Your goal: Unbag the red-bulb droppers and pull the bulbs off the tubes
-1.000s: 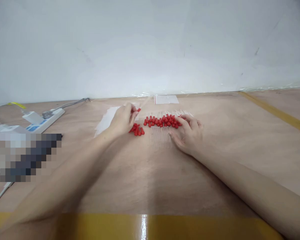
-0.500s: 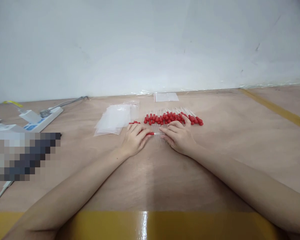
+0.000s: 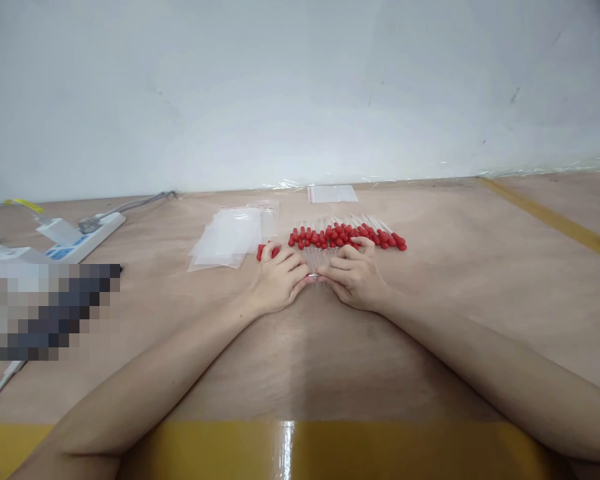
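My left hand (image 3: 281, 279) and my right hand (image 3: 354, 275) nearly meet above the table, fingertips closed on the two ends of a glass dropper (image 3: 313, 275). Only a short clear piece of it shows between the fingers; its red rubber bulb is mostly hidden by my left hand. Just beyond the fingertips lie several loose clear glass tubes (image 3: 320, 256). Behind them spreads a row of droppers with red bulbs (image 3: 330, 235), their clear tubes pointing away. A few loose red bulbs (image 3: 263, 252) sit by my left hand's knuckles.
Clear zip bags (image 3: 230, 233) are stacked left of the row, and another bag (image 3: 333, 194) lies near the wall. A power strip (image 3: 90, 237) with plugs and cables stands at the left, near a blurred dark object (image 3: 60, 313). Yellow tape (image 3: 220, 450) runs along the front edge.
My hands have come closer together and slightly nearer me, covering more of the dropper. More of the loose red bulbs beside my left hand now shows.
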Motion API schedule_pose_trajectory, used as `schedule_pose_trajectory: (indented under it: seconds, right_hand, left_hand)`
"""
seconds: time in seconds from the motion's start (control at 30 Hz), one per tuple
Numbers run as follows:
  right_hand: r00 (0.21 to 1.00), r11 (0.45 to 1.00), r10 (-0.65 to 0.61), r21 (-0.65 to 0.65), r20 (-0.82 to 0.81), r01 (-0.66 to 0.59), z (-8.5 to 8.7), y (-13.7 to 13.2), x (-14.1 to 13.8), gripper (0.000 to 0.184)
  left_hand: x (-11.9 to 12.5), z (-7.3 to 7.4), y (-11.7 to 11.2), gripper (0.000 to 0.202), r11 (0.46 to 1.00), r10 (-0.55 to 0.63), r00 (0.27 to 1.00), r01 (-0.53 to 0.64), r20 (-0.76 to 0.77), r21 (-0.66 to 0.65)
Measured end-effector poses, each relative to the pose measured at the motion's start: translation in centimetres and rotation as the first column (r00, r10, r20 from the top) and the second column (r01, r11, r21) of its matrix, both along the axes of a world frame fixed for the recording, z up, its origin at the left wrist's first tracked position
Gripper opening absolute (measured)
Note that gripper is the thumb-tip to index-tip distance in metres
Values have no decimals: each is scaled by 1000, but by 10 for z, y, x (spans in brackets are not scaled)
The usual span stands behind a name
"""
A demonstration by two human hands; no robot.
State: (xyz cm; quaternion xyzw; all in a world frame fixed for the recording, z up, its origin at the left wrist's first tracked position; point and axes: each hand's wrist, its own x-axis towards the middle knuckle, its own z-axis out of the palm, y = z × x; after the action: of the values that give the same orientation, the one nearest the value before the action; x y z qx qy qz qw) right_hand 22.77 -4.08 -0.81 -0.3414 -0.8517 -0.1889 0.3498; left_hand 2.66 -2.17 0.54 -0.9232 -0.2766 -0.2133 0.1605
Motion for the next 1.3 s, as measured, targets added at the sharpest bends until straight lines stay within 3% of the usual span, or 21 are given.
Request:
schedule_pose_trajectory:
  seconds: [0.27, 0.67, 0.87, 0.97, 1.03, 1.13, 1.2, 1.3]
  right_hand:
    - [999, 997, 13, 71, 41, -16, 1, -3, 1, 21]
    - [977, 996, 3, -87, 212, 16, 4, -6, 10, 22]
    - [990, 1000, 12, 24, 141, -15, 4, -9, 11, 18]
    - [995, 999, 35, -20, 88, -33, 6, -12, 11, 18]
    - [1000, 992, 3, -127, 17, -1, 9, -11, 15, 23]
    - [982, 940, -128, -334, -137, 76, 11, -8, 23, 31]
    - [970, 892, -178, -443, -165, 88, 12, -5, 24, 30]
    - [967, 872, -217, -472, -135, 130, 9, -1, 21, 25]
  left_hand:
    - [-5, 7, -2, 25, 1000, -16, 996, 17, -85, 5]
    - [-13, 9, -4, 25, 990, -69, 996, 61, -60, -130]
    - [-15, 7, -7, 25, 992, -79, 996, 75, -41, -100]
    - [-19, 4, -6, 24, 994, -81, 996, 78, -36, -77]
    - [-25, 5, -3, 25, 998, -38, 999, 38, -1, -55]
    - [-39, 11, 4, 31, 984, 169, 974, -156, 148, -91]
    - [-45, 19, 9, 34, 943, 307, 917, -257, 254, -213]
    - [-50, 31, 19, 35, 860, 406, 859, -244, 312, -448]
